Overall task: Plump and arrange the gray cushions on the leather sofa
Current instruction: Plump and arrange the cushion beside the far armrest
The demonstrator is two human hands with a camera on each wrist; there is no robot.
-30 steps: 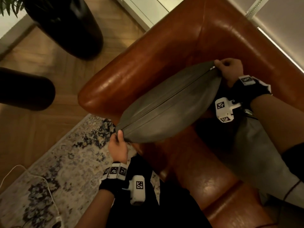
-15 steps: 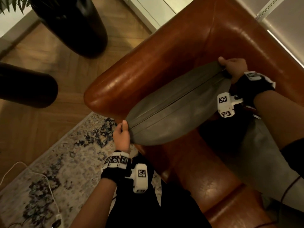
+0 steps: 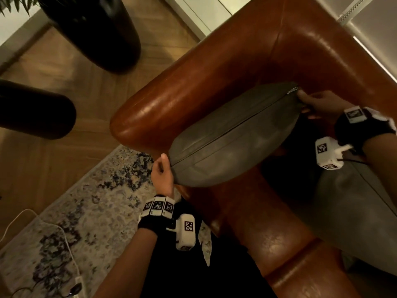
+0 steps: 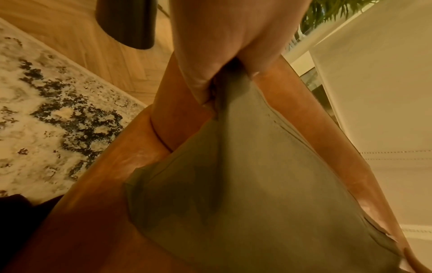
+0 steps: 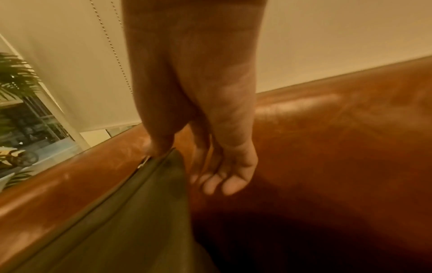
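A gray cushion [image 3: 234, 138] with a zipper seam on top stands on edge on the brown leather sofa [image 3: 268, 229], leaning against the armrest [image 3: 171, 100]. My left hand [image 3: 165, 166] pinches its near corner, thumb on top; the left wrist view shows this pinch [image 4: 210, 86] above the cushion face [image 4: 233, 184]. At the far corner by the zipper pull, my right hand [image 3: 305, 102] holds the cushion. The right wrist view shows that hand [image 5: 180, 155] with the thumb on the corner and the fingers [image 5: 222, 182] loosely curled beside the cushion [image 5: 140, 212]. A second gray cushion [image 3: 352, 211] lies on the seat under my right forearm.
Two dark round pots [image 3: 92, 29] [image 3: 32, 110] stand on the wooden floor left of the armrest. A patterned rug [image 3: 86, 211] with a white cable [image 3: 64, 244] lies in front of the sofa. A blind with a bead chain [image 5: 112, 46] hangs behind the sofa back.
The cushion and both hands have shifted slightly toward the sofa back. My right hand has gone from a fist over the corner to a looser hold with the fingers stretched out.
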